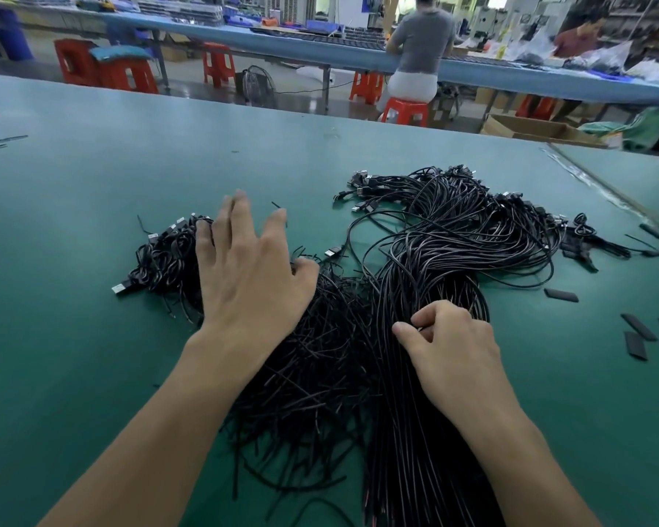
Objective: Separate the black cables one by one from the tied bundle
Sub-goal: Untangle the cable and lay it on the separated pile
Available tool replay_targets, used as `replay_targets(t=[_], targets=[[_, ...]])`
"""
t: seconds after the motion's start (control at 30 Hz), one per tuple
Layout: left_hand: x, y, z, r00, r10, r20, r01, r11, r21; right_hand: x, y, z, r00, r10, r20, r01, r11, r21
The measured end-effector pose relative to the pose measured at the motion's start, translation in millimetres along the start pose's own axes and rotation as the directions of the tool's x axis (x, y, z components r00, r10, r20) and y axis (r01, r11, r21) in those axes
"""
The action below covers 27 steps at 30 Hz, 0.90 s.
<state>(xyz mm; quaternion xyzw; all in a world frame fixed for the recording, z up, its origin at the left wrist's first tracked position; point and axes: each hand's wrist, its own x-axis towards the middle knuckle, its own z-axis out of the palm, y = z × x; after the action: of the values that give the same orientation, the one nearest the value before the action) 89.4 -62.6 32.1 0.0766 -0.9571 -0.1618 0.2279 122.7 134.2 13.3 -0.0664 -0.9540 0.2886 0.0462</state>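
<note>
Head view: the green table (92,230) is used as the sorting surface, so that separated cables can be laid flat, apart from the stock. The tied bundle (457,245) is laid at the right, with its plug ends fanned away from the person and its straight run drawn toward the body; the tie itself cannot be made out. The loose pile (312,359) of single cables is placed just left of the bundle and touches it along the middle. The left hand (252,283) is held flat over the loose pile, fingers straight and spread, nothing gripped; it is judged to be steadying the pile. The right hand (453,351) is set on the bundle's straight run with fingers curled, and strands directly beneath are pinched between thumb (406,334) and forefinger; whether one cable is isolated cannot be told
</note>
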Motion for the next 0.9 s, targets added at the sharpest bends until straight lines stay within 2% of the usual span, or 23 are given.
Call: replay_targets(t=[0.13, 0.3, 0.43, 0.5, 0.6, 0.67, 0.77, 0.83, 0.9], targets=[[-5, 9, -3, 0.985, 0.164, -0.048, -0.169, 0.977, -0.131, -1, -2, 0, 0.999, -0.028, 0.038, 0.032, 0.991, -0.128], [-12, 17, 1, 0.961, 0.278, 0.003, -0.265, 0.918, -0.295, -2, -1, -6, 0.997, -0.063, 0.034, 0.067, 0.99, -0.127], [-14, 21, 1, 0.952, 0.305, 0.03, -0.274, 0.892, -0.359, -4, -6, -18, 0.982, -0.153, -0.108, 0.144, 0.986, -0.085], [-15, 21, 0, 0.948, 0.314, 0.041, -0.277, 0.885, -0.374, -4, -10, -25, 0.962, -0.223, -0.16, 0.223, 0.975, -0.02], [-16, 21, 1, 0.936, 0.344, 0.077, -0.29, 0.875, -0.387, -10, -24, -33, 0.941, -0.331, -0.069, 0.335, 0.885, 0.324], [-16, 23, 3, 0.92, 0.376, 0.112, -0.304, 0.864, -0.402, -17, -33, -37, 0.891, -0.453, 0.038, 0.376, 0.782, 0.497], [-14, 18, 7, 0.876, 0.463, 0.134, -0.34, 0.791, -0.509, -26, -45, -41, 0.748, -0.658, 0.082, 0.522, 0.66, 0.54], [-15, 14, 14, 0.846, 0.52, 0.118, -0.376, 0.738, -0.56, -30, -49, -43, 0.677, -0.727, 0.116, 0.546, 0.601, 0.583], [-14, 16, 19, 0.891, 0.438, 0.122, -0.282, 0.742, -0.608, -32, -49, -45, 0.62, -0.755, 0.214, 0.524, 0.601, 0.603]])
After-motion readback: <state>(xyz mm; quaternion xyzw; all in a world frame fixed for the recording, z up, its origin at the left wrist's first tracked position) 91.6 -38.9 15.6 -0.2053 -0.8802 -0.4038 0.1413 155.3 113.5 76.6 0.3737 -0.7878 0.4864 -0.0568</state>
